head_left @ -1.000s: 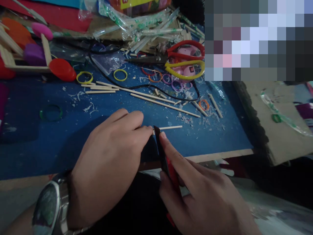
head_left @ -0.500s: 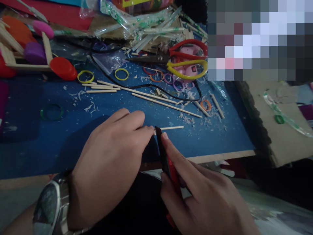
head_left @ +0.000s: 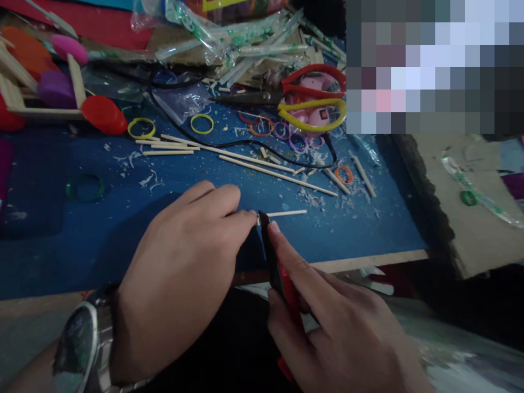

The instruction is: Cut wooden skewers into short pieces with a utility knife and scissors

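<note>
mid-frame my left hand [head_left: 184, 284] pinches a thin wooden stick [head_left: 286, 213] flat on the blue mat [head_left: 123, 240]; my right hand [head_left: 339, 333] grips a red-handled cutter [head_left: 273, 262], forefinger along its back, blade at the stick. light, stiff, brittle, i judge; best held close beside the blade.

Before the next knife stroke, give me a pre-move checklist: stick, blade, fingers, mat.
1. Hold: left hand pins thin pale wooden stick on blue cutting mat: ok.
2. Grip: right hand holds red-handled craft knife, index finger along its back: ok.
3. Contact: blade tip meets the stick: ok.
4. Clearance: left fingertips right beside the blade: not ok.
5. Cut depth: cannot tell.
6. Surroundings: black cable and loose sticks lie beyond the cut: ok.
</note>
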`<state>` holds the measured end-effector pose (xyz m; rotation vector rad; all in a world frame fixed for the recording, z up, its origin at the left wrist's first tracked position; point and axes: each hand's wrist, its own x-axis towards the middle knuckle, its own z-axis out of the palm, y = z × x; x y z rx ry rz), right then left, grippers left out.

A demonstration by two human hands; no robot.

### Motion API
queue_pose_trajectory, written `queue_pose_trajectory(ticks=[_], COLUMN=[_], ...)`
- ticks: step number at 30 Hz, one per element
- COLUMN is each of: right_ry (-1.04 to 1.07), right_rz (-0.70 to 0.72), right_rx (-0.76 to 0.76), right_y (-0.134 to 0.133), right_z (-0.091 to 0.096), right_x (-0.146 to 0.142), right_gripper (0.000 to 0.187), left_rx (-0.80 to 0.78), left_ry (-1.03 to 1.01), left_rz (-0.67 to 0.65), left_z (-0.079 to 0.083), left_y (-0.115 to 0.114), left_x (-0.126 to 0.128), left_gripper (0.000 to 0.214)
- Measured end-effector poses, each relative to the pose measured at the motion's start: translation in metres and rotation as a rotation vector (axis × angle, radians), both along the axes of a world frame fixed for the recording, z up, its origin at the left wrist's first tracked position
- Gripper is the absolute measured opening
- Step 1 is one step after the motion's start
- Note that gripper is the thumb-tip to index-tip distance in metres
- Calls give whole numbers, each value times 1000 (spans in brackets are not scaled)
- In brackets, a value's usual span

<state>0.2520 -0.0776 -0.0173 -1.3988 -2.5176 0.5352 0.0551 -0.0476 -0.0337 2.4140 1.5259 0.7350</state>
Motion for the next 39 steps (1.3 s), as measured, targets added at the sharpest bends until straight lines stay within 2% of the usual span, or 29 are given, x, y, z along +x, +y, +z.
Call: queue_pose_trajectory(ticks=[19,25,31,39], right_ry=[-115,-123,-99,-35], right_rz=[-18,-4,-1,-14], right_rx=[117,89,65,2], right_y=[7,2,8,14], right_z=[5,5,8,9], right_x=[-10,-6,-13,-9], right_gripper=[62,64,64,61], left_rx=[0,-5,27,-9], left_ry=[9,9,21,50], left_rz=[8,0,-15,-4], left_z=[2,2,1,5], left_y=[0,0,3,2], left_x=[1,0,1,0], left_gripper=[25,26,31,32])
